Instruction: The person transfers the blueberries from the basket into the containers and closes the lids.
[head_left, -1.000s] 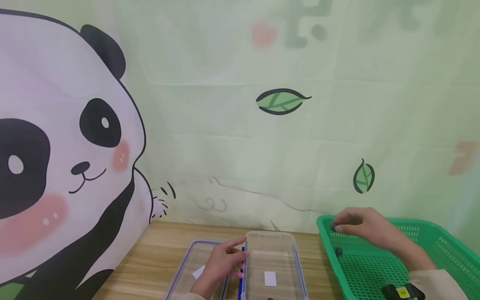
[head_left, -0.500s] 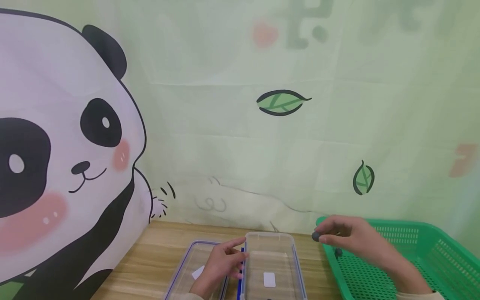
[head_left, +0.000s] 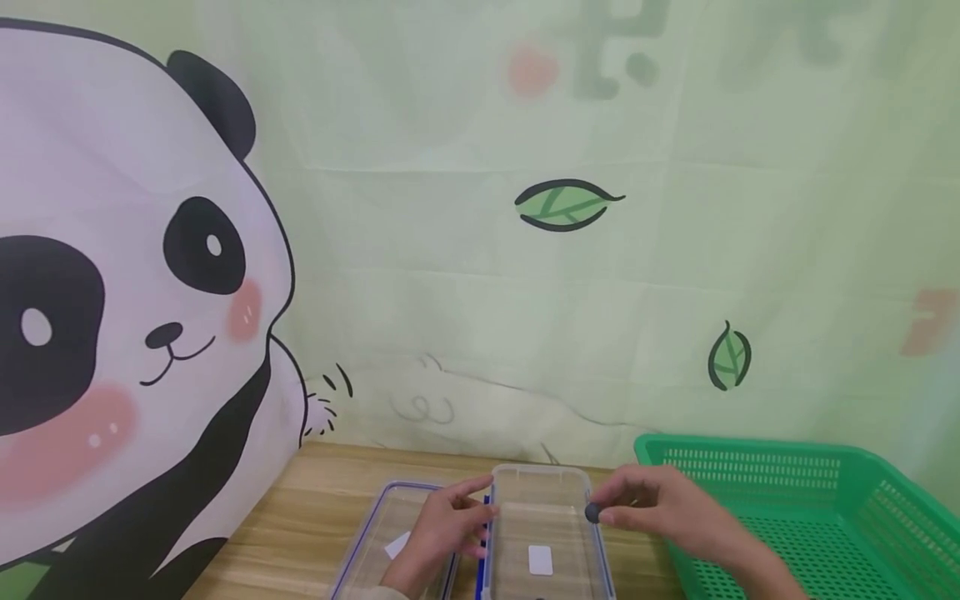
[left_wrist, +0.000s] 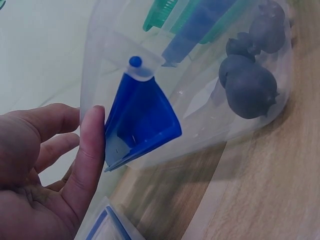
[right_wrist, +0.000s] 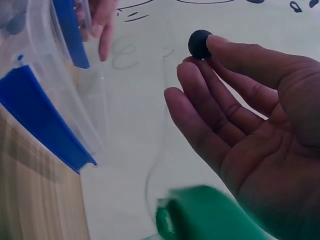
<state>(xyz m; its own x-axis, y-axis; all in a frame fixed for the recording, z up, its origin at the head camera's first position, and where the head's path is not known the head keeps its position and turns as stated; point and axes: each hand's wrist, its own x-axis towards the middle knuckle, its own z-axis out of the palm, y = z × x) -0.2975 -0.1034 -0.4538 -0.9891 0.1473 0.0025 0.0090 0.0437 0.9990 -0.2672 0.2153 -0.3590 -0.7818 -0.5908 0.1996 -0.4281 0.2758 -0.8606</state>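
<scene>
My right hand pinches a round dark blueberry between thumb and fingertips, beside the right rim of a clear plastic box. In the right wrist view, that blueberry sits at the fingertips, apart from the box wall. My left hand touches the box's left side with its fingers. Up close in the left wrist view, a finger lies against the wall next to a blue latch. Several blueberries rest inside the box.
A green perforated basket stands on the right. Left of the box lies a clear lid with a blue seal. Inside the box shows a white label. Behind the wooden table hangs a cloth with a printed panda.
My right hand has carried the blueberry leftward and down, from over the basket to the box's right rim. The left hand stays at the box's left side.
</scene>
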